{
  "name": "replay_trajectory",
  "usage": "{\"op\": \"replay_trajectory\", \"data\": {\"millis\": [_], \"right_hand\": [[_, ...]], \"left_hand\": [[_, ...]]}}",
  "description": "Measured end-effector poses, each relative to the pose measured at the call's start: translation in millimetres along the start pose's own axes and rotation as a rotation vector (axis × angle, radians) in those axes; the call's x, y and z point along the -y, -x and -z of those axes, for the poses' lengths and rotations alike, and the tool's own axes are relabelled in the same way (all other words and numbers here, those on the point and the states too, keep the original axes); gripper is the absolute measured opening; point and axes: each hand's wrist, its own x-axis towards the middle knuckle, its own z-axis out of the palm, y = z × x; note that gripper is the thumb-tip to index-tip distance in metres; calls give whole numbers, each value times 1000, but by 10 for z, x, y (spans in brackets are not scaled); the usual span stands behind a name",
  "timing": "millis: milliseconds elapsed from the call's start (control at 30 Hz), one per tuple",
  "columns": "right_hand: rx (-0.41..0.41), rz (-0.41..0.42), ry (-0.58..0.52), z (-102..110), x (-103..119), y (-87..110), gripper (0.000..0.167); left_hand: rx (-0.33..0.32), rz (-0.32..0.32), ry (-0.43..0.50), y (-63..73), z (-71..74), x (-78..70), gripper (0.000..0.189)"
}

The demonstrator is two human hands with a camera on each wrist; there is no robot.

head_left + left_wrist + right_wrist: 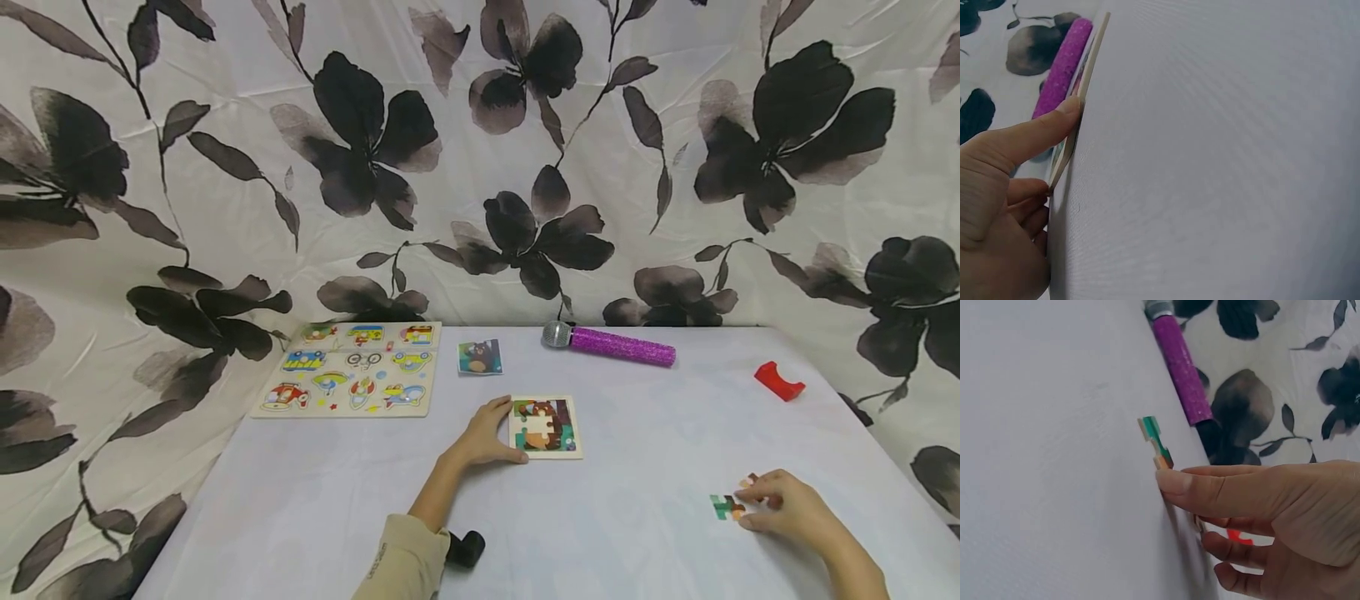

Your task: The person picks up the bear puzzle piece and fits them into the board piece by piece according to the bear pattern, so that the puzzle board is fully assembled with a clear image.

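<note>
A small square jigsaw board [546, 400] with a bear picture lies mid-table, light gaps showing in its middle. My left hand [483, 437] grips it at the left side, thumb at the near edge and fingers toward the far corner. In the left wrist view the thumb [1067, 107] rests against the board's wooden edge [1092, 62]. Over at the right, my right hand [787, 508] pinches a green, brown and orange jigsaw piece [720, 507]. A second jigsaw piece [748, 481] shows by its fingers, mostly hidden behind them in the right wrist view.
A vehicle puzzle board [341, 383] lies at the back left, with a small picture card [480, 357] beside it. Behind the jigsaw board is a purple glitter microphone [622, 346]. A red curved block [780, 381] sits at the right, before a floral cloth backdrop [517, 150].
</note>
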Motion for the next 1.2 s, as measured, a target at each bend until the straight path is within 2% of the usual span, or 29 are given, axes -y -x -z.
{"op": "replay_trajectory", "data": {"millis": [200,333,433,600,700,800,967,1100,1200], "right_hand": [[-45,-3,-34,-27,11,42,20],[-82,27,-35,-35,81,43,18],[-145,68,-69,-56,175,18,17],[-279,169,-244,-126,387,-104,12],[-304,214,-391,-176,516,-220,12],[-309,245,-513,-239,638,-346,20],[-305,309,-612,-345,815,-541,34],[-292,342,-664,-395,929,-662,29],[-308,325,-682,-405,1016,-737,27]], "left_hand": [[-5,7,8,-1,-8,-12,96],[-3,7,2,-4,-7,-4,96],[-7,9,5,-5,-9,6,96],[-19,7,14,0,-11,3,95],[-19,6,12,5,-16,-6,95],[-22,5,11,5,-20,-13,95],[-26,1,8,-2,-27,-11,96],[-26,2,8,-2,-28,-2,96],[-27,1,7,-1,-21,-3,95]]}}
